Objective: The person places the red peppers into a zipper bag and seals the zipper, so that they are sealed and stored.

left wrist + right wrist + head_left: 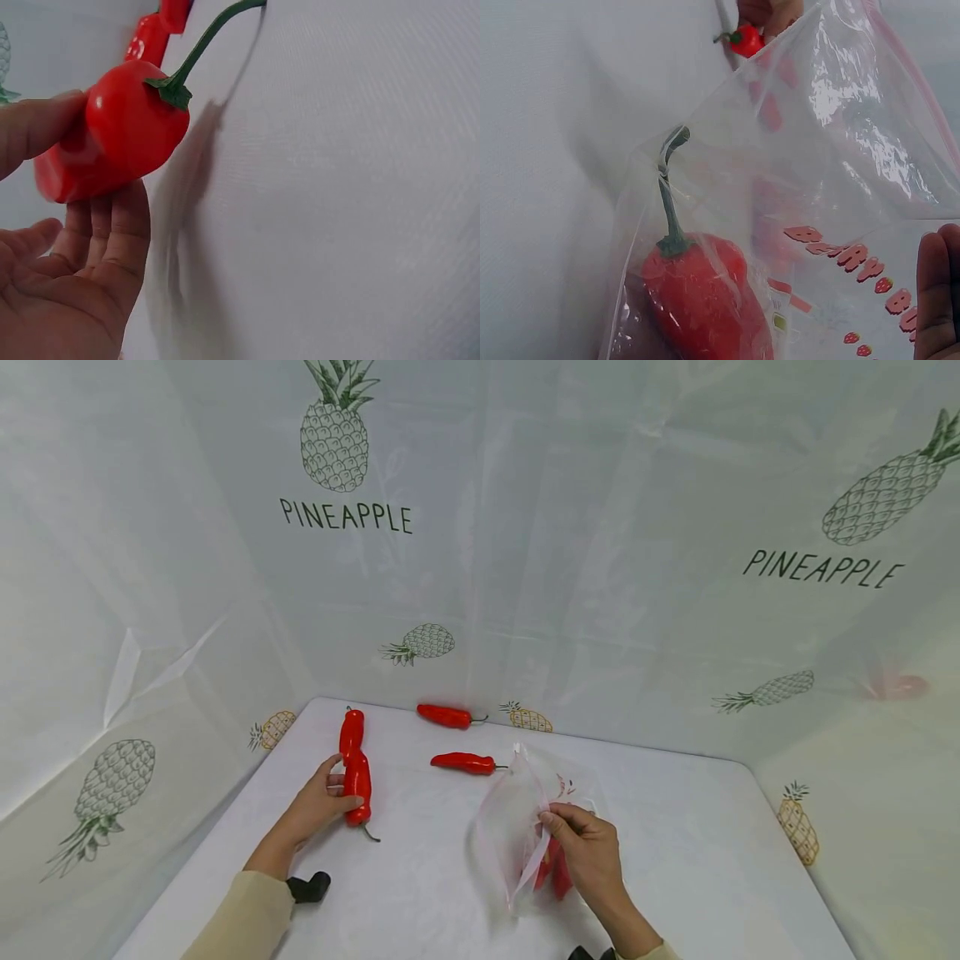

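Already, your bag (498,835) contains bagged peppers (705,307), its edge pinched by your right hand (592,856); your left hand (317,806) grips one pepper (359,783), leaving three loose peppers (448,717) on the table (420,893).

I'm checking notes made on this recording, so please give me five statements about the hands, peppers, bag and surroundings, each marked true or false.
1. The left hand holds a red pepper. True.
2. The right hand grips a pepper stem. False: its fingers pinch the edge of the clear bag.
3. The bag contains no peppers. False: a pepper with a green stem shows through its plastic.
4. Another pepper lies near the far edge of the white table. True.
5. The sheet behind the table is printed with bananas. False: it shows pineapples.
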Action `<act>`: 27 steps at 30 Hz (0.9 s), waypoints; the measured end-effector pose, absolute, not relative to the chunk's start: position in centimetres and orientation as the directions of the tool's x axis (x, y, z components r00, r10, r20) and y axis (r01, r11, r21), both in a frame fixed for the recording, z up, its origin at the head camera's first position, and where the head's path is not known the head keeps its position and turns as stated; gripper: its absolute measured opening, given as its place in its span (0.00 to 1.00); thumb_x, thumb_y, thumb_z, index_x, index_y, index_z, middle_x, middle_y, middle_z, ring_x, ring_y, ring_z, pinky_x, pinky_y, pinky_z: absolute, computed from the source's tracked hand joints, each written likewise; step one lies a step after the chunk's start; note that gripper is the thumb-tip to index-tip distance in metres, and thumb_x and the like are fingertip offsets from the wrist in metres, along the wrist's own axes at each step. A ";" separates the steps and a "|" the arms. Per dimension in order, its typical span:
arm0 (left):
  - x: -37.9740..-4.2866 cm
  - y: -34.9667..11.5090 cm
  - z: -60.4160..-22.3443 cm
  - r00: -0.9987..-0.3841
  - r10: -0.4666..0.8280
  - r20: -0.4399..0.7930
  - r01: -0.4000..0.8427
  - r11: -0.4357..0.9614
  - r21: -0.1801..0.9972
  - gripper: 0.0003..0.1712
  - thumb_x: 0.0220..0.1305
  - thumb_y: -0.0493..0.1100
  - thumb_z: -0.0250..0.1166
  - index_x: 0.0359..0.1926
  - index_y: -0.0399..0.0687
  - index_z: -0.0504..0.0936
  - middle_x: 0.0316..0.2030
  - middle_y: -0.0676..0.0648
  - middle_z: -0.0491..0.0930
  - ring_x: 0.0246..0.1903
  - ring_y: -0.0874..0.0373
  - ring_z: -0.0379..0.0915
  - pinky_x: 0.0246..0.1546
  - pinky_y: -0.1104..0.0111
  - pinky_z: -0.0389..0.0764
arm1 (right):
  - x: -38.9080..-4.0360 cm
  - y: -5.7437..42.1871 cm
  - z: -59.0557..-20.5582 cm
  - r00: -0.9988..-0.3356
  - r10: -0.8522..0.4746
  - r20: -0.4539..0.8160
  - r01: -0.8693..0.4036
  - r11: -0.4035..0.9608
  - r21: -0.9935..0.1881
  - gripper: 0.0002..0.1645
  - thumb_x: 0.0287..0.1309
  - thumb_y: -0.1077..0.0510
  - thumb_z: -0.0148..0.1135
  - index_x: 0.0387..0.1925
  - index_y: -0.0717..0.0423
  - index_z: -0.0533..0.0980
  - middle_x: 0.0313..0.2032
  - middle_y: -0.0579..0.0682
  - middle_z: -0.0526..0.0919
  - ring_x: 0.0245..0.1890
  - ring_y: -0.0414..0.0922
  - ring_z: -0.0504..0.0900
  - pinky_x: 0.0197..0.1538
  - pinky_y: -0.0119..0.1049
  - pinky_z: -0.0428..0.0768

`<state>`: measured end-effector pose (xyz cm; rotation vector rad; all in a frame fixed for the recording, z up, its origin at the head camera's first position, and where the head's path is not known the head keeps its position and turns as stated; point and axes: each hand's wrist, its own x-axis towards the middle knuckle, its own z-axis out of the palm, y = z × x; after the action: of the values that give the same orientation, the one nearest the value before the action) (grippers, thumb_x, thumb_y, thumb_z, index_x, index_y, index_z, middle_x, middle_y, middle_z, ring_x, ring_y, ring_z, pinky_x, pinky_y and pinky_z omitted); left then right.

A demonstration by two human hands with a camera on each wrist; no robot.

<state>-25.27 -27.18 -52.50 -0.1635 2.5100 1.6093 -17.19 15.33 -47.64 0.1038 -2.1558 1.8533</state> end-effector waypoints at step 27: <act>-24.3 -23.2 -47.5 -0.990 0.128 -0.053 -0.020 0.248 0.968 0.53 0.66 0.43 0.75 0.83 0.68 0.55 0.68 0.35 0.71 0.57 0.43 0.80 0.48 0.55 0.90 | -17.7 15.1 -47.7 -0.950 0.132 0.283 -0.262 0.153 -0.953 0.06 0.62 0.67 0.72 0.40 0.66 0.88 0.33 0.56 0.91 0.31 0.36 0.87 0.40 0.28 0.88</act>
<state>-24.29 -23.19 -47.54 0.1041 2.3836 1.8519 -17.74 15.15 -47.66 0.1252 -2.1347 1.8637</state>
